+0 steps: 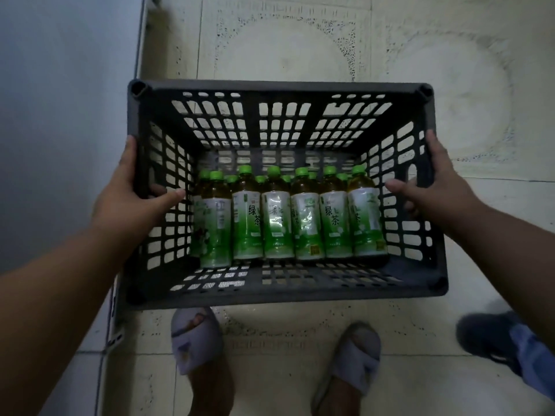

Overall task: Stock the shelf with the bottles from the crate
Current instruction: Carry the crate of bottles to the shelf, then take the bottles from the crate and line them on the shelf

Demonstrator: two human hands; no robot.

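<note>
A dark grey slotted plastic crate fills the middle of the view above a tiled floor. Inside it stand several green tea bottles with green caps and green-and-white labels, packed in two rows toward the near wall. My left hand grips the crate's left wall, thumb inside and fingers curled through the slots. My right hand grips the right wall the same way. No shelf shows clearly.
A pale flat surface runs down the left side, close to the crate. My two slippered feet stand just below the crate. Another person's dark shoe is at the lower right. Patterned floor tiles stretch beyond.
</note>
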